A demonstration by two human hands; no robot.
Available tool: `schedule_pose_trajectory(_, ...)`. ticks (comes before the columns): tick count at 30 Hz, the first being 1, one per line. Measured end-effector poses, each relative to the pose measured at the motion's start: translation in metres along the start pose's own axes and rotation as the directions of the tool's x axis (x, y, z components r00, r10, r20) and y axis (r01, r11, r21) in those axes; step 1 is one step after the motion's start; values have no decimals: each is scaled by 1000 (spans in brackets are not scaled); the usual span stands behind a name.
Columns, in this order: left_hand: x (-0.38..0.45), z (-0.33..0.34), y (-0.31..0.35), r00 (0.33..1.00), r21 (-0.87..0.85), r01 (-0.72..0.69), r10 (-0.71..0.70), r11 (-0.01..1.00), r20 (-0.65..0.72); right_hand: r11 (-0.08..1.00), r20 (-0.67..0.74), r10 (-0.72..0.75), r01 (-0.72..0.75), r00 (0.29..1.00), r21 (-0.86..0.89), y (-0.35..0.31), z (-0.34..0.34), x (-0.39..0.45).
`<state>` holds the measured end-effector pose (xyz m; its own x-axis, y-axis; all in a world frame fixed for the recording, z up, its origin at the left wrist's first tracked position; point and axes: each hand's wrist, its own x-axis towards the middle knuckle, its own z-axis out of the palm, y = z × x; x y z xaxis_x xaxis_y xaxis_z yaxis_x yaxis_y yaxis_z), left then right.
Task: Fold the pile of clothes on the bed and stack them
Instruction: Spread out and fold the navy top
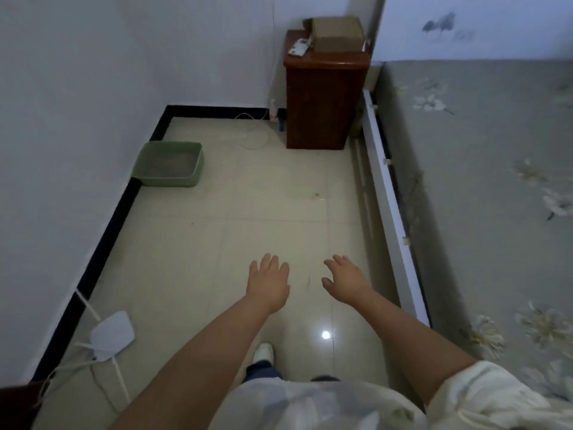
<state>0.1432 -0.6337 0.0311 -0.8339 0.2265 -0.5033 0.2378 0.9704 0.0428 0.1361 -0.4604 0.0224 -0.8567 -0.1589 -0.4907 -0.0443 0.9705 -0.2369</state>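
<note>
**Op:** Both hands out ahead of me over the floor [192, 249]. Left hand [269, 282] flat, fingers straight, holding nothing. Right hand [345, 282] spread, fingers loosely bent, also empty. So each grip is wide and free.

**Obs:** Where's the pile?

**Op:** Not in view. The bed [483, 187] runs along my right, grey floral cover, and the stretch I can see carries no clothes. The pile must lie on a part outside the frame; I cannot tell which end.

**Obs:** Then its heading and long axis?

**Op:** Cannot state either for the clothes. Only the bed's long axis shows: it runs away from me toward the brown cabinet [322, 97] in the corner.

**Obs:** Handling estimate?

**Op:** Judgement only: garments should be light, limp and not fragile, and will sag and bunch if lifted by one point. I'd pinch each at two points along a hem or the shoulders and spread it flat on the cover before creasing.

**Obs:** Other items?

**Op:** Green tray [169, 164] by the left wall, box [338, 32] on the cabinet.
</note>
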Motion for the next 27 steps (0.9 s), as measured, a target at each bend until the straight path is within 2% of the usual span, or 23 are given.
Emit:
schedule_pose_trajectory(5, 133, -77, 32, 975, 141, -219, 211, 965, 70, 959, -26, 239, -232, 971, 160, 79, -65, 60)
schedule_pose_trajectory(8, 214, -121, 68, 948, 216, -317, 299, 924, 112, 896, -47, 408, -390, 912, 211, 154, -102, 96)
schedule_pose_trajectory(12, 326, -188, 131, 915, 293, -396, 399, 870, 51, 772, -61, 585, -533, 808, 346, 250, -157, 154)
schedule_pose_trajectory(14, 375, -225, 165, 905, 319, -409, 425, 855, 23, 718, -77, 645, -569, 760, 401, 293, -189, 180)
schedule_pose_trajectory(17, 440, -277, 211, 881, 345, -440, 473, 829, -14, 659, -64, 675, -562, 735, 500, 345, -235, 207)
schedule_pose_trajectory(22, 544, -335, 278, 864, 412, -466, 502, 783, 23, 540, -10, 726, -562, 687, 626, 435, -291, 245)
schedule_pose_trajectory(24, 598, -361, 318, 833, 476, -495, 554, 727, 20, 471, -10, 774, -564, 633, 678, 483, -312, 262)
schedule_pose_trajectory(27, 673, -401, 388, 779, 492, -567, 624, 661, 59, 325, 15, 868, -592, 496, 737, 549, -338, 278)
